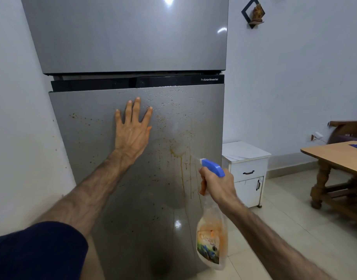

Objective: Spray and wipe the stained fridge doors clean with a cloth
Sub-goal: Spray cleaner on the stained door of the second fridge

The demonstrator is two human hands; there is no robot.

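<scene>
spraying looks to be the step in hand: right hand [216,185] is clamped round the neck of the bottle [212,237], nozzle aimed at the orange runs [182,170] near the right edge of the lower door [104,178]. left hand [133,128] lies flat, fingers spread, near the door's top edge. better to wet the specks toward the left edge too. no cloth is plainly in view. upper door [123,37] looks clean; white cabinet [247,170] and wooden table [335,156] stand to the right on a tiled floor [284,229]

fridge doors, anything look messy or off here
Yes. The lower door is flecked with orange-brown spots, with drips running down near the spray bottle. The upper door looks clean. No cloth is in either hand.
</scene>
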